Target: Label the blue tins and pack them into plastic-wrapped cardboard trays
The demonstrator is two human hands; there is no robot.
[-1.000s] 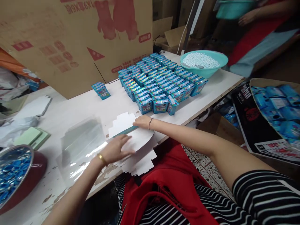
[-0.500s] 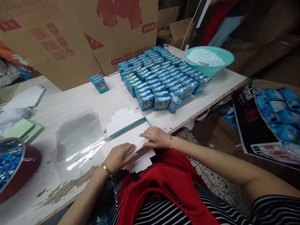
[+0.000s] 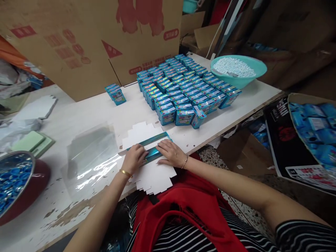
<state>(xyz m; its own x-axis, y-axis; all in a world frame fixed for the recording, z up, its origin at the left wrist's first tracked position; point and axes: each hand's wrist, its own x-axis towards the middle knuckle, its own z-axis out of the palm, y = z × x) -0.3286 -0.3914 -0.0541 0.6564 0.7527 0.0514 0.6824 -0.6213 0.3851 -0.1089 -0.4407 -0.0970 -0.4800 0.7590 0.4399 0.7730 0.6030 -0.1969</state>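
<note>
A shallow cardboard tray, blue outside and white inside, lies partly folded in front of me. Its near and far walls stand up. My left hand has its fingers curled over the left end of the near wall. Over the right end of that wall bend the fingers of my right hand, with the thumb low on the outer side. Both hands pinch the tray, though its corners are partly hidden under them. Flat white die-cut card sheets are stacked under the tray, their notched edges showing.
Rows of small blue printed packs stand beyond the tray, with a few packs apart to the left. A clear plastic sheet lies left. A red bowl sits near left; a turquoise basin of white pieces sits far right.
The near wall of the tray has been folded up, its blue outer face now showing. My left hand has moved up to that wall, and my right hand shifted slightly left. The view has shifted a little.
</note>
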